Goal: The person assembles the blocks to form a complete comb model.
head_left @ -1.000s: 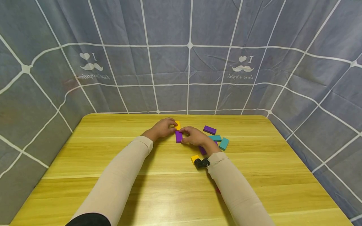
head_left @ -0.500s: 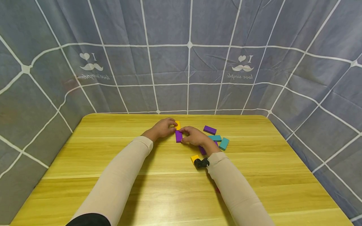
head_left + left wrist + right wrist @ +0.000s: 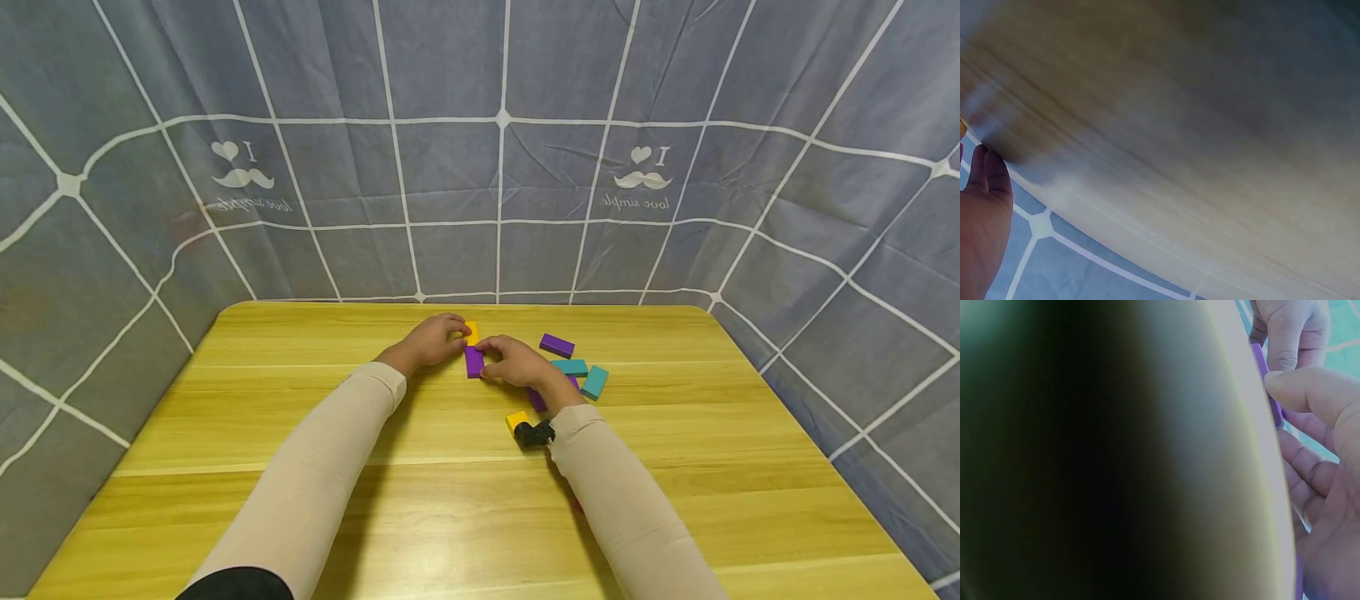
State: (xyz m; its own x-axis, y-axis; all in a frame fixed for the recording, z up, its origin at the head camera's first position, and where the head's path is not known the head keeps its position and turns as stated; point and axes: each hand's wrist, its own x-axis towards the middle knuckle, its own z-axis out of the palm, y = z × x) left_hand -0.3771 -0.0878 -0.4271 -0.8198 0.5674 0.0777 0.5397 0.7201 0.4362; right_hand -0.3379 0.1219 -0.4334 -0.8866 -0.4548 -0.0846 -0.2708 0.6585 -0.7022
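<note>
Purple block (image 3: 474, 363), flat on the worktop (image 3: 420, 533), between the two hands, toward the far edge and roughly midway from left edge to right. End to end with it, apparently touching, a yellow block (image 3: 473, 336), closer still to the far edge. At the left side of the yellow block, the left hand (image 3: 431, 340), index finger and thumb right against it; cannot tell a grasp from a mere touch. Along the right side of the purple block, the right hand (image 3: 519, 362), index finger at the farther corner, thumb nearer; again, cannot tell a pinch from a light touch.

Toward the right edge, a loose purple block (image 3: 557, 346), then a teal block (image 3: 572, 367), with a slanted teal block (image 3: 595, 382) just beside it. Partly hidden by the right wrist, more purple (image 3: 537, 400). On the nearer side, a yellow piece (image 3: 517, 420) next to a black object (image 3: 534, 433) by the right cuff. Pale sleeves (image 3: 307, 475) on both arms. Past the far edge, grey cloth (image 3: 450, 167) with white lines and mirrored print.
</note>
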